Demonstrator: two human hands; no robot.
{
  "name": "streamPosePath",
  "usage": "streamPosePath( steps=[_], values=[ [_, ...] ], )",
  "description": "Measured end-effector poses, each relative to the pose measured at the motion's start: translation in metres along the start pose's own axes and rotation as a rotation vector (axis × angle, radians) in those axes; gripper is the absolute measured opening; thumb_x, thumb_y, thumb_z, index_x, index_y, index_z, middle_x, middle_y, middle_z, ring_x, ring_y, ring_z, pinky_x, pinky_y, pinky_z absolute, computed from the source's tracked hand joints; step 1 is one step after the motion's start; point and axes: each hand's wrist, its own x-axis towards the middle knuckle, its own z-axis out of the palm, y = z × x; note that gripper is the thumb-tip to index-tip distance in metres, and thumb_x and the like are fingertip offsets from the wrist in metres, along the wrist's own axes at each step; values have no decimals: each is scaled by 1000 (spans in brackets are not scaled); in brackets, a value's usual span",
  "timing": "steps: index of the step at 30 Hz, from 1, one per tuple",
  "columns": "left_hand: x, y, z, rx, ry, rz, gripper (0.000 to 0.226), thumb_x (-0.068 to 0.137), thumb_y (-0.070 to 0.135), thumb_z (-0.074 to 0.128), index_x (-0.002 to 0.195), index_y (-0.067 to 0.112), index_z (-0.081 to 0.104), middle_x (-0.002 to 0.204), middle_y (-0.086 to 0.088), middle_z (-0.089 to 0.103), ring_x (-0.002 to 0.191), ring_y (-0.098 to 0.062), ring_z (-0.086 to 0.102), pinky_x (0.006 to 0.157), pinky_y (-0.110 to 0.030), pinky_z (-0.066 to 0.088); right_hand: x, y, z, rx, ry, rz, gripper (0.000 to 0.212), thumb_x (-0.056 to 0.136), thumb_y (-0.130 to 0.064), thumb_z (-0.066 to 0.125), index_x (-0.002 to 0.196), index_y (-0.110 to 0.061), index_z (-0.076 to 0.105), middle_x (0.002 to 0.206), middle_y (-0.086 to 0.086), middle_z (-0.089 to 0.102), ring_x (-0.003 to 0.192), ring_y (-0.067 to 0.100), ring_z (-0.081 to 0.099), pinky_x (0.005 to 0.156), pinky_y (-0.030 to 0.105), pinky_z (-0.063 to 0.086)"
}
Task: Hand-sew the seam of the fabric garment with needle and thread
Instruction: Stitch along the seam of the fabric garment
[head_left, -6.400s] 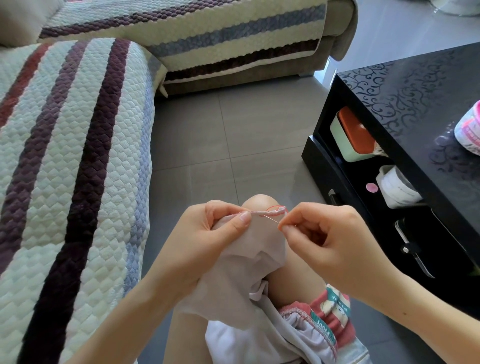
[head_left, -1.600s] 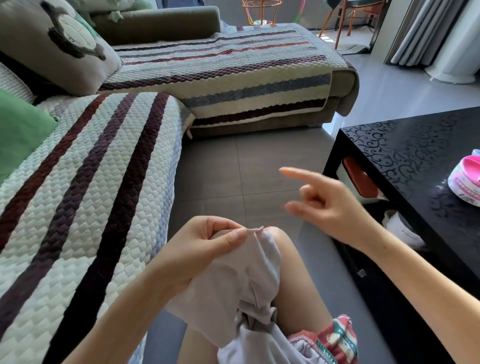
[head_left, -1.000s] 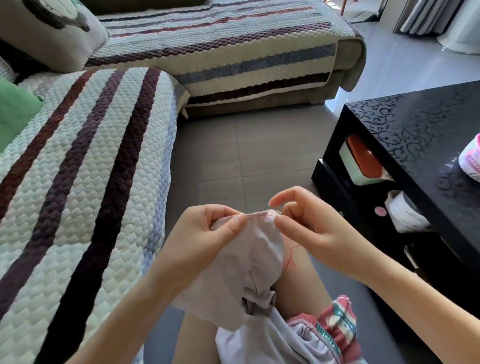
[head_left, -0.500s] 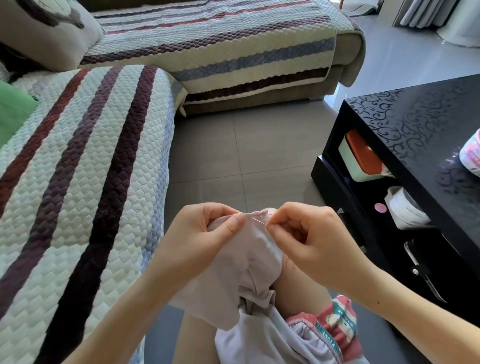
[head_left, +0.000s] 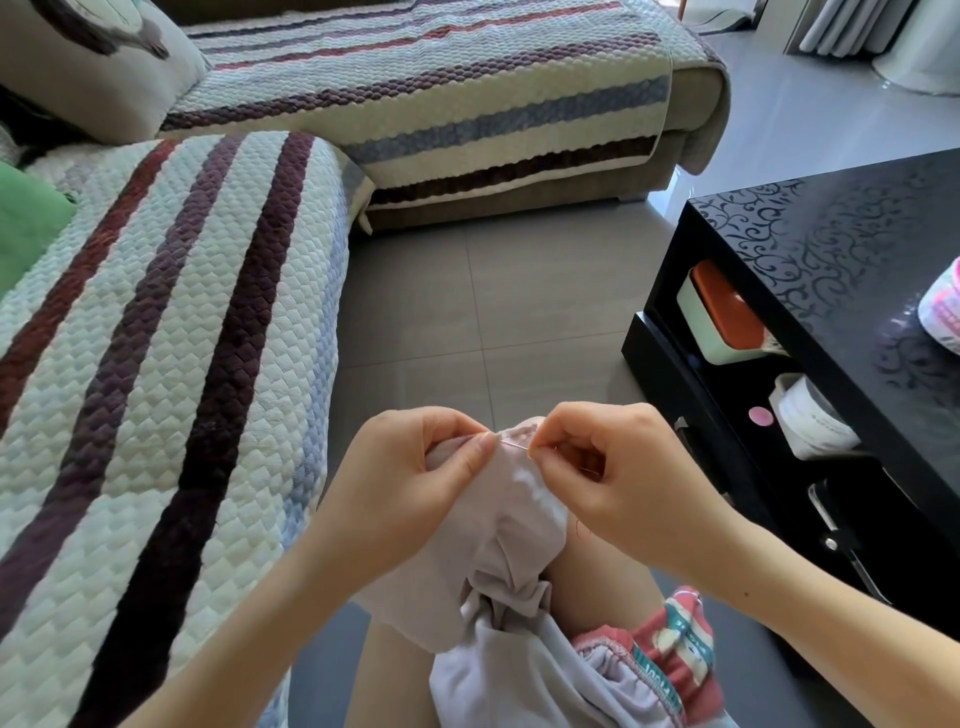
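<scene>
A pale mauve garment (head_left: 511, 525) lies draped over my knee, with its seam edge (head_left: 519, 431) bunched at the top. My left hand (head_left: 415, 493) pinches the fabric just left of the seam between thumb and forefinger. My right hand (head_left: 613, 478) pinches a thin silver needle (head_left: 514, 443), whose tip points left into the seam toward my left thumb. A short bit of red thread (head_left: 582, 527) shows below my right hand against my leg.
A sofa with a striped quilted cover (head_left: 156, 364) runs along the left and back. A black coffee table (head_left: 841, 291) stands at the right, with a red-lidded box (head_left: 722, 317) and a white jar (head_left: 810, 415) on its lower shelf. Grey tiled floor (head_left: 493, 312) lies between.
My right hand, which was raised and drawn away from the fabric, has come back down to the seam and now pushes the needle into it. My left hand has kept its grip.
</scene>
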Motion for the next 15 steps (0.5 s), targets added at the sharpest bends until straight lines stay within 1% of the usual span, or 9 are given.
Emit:
streamPosePath(
  steps=[3,6,8,10,12,13,15],
  values=[
    [-1,-1,4,87,22,54,18,82,31,60,75,22,75,65,19,67,66,3,63,58,-9,42,3,-1,2,-98,-21,-46,14,79,-14,56,68,-9,63,55,-2,59,48,16,50,49,31,44],
    [-2,2,7,117,15,73,18,82,31,60,75,23,74,62,19,65,64,1,62,56,-10,41,6,-2,6,-152,-49,-70,16,81,-16,53,70,-8,63,57,1,60,48,19,50,48,37,44],
    [-1,5,7,77,1,44,18,83,32,61,74,24,74,64,18,67,66,2,63,58,-9,41,6,-2,6,-144,-34,-73,16,81,-16,54,71,-9,64,56,0,59,48,17,50,48,34,44],
    [0,6,4,14,-10,-37,19,87,31,65,69,30,71,66,20,68,67,5,63,59,-8,41,5,-2,3,-90,-4,-54,14,80,-15,55,71,-11,65,56,-5,58,50,15,50,49,25,42],
    [-1,5,1,-27,-24,-120,22,88,27,68,67,28,70,61,21,66,63,6,60,58,-9,40,5,-1,1,-26,11,-38,13,79,-13,56,70,-11,66,54,-12,54,50,11,48,49,15,36],
    [-1,5,1,-50,-35,-156,20,87,26,67,67,25,71,60,20,66,61,7,59,57,-9,40,4,-1,1,0,10,-32,13,79,-12,57,70,-11,66,54,-14,53,50,9,48,50,13,35],
    [0,5,0,-116,-59,-215,17,87,25,68,72,21,75,63,17,68,63,6,60,58,-8,41,3,0,1,48,1,-17,13,79,-12,57,70,-13,67,55,-13,55,51,10,50,50,16,38]
  ],
)
